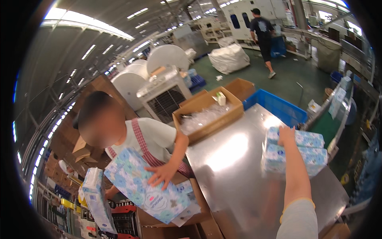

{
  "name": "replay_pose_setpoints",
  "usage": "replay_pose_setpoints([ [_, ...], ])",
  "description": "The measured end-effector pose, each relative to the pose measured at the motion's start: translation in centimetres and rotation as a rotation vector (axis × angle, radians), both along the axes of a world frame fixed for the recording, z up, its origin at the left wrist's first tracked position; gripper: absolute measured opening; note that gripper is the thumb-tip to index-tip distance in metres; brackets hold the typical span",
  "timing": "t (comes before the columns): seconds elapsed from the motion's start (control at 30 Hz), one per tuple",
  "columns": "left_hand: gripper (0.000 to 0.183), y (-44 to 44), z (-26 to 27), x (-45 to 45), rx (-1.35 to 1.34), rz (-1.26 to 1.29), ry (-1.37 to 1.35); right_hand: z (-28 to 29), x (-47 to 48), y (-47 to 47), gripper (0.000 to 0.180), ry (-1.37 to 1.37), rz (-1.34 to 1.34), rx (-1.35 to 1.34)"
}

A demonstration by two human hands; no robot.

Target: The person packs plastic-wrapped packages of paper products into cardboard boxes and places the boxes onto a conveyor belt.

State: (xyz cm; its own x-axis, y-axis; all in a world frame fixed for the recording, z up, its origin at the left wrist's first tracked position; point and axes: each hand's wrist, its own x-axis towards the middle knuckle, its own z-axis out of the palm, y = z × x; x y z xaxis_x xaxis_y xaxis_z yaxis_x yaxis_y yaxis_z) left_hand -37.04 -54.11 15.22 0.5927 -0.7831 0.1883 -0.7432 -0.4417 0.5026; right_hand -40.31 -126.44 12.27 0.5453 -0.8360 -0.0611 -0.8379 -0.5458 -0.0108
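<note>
My right hand point(287, 136) grips the far one of the blue floral tissue packs point(310, 155), which lie against each other on a steel tabletop point(220, 179). A sliver of skin at the bottom edge point(183, 238) seems to be my left hand; its fingers are hidden. Across from me a co-worker in a checked apron point(143, 140) rests one hand point(162, 174) on a large floral pack point(140, 182), tilted over an open cardboard box point(206, 228). The co-worker's other hand is at a second pack point(98, 200), held upright and partly hiding that hand.
A cardboard box of clear plastic wrap point(209, 127) stands at the table's far edge, beside a blue plastic crate point(274, 107). A conveyor with a green belt point(331, 125) runs at the right. Behind are an air cooler point(164, 92), large white rolls point(167, 59) and a walking person point(262, 35).
</note>
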Motion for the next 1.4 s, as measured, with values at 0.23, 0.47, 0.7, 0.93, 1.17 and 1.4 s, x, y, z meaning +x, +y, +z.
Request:
replay_pose_setpoints([
  [0.23, 0.027, -11.6, 2.6, -0.4, -0.145, -0.391, 0.062, -0.4, -1.1, 12.6, 0.04, 0.003, 0.743, 0.123],
  [0.47, 0.075, -20.8, 2.5, -5.3, 0.23, -0.414, -0.234, 6.4, -11.0, 27.0, 0.072, -0.264, 0.707, 0.424],
  [0.7, 0.111, -26.6, 0.1, -2.7, 0.518, -0.228, 0.355, -0.7, -21.0, 29.3, 0.068, -0.215, -0.102, -0.067],
  [0.93, 0.102, -20.3, 0.0, 4.9, -0.059, -0.314, 1.424, 5.9, -26.4, 41.7, 0.088, -0.014, 0.049, -0.042],
  [1.17, 0.107, -2.3, 11.5, 6.9, -0.473, -0.487, 1.135, 3.9, -27.4, 43.4, 0.119, -0.16, -0.237, 0.212],
  [1.4, 0.089, 14.9, 7.5, 8.6, -0.058, -0.116, 0.302, 9.2, -18.4, 45.9, 0.127, -0.452, 0.2, -0.268],
])
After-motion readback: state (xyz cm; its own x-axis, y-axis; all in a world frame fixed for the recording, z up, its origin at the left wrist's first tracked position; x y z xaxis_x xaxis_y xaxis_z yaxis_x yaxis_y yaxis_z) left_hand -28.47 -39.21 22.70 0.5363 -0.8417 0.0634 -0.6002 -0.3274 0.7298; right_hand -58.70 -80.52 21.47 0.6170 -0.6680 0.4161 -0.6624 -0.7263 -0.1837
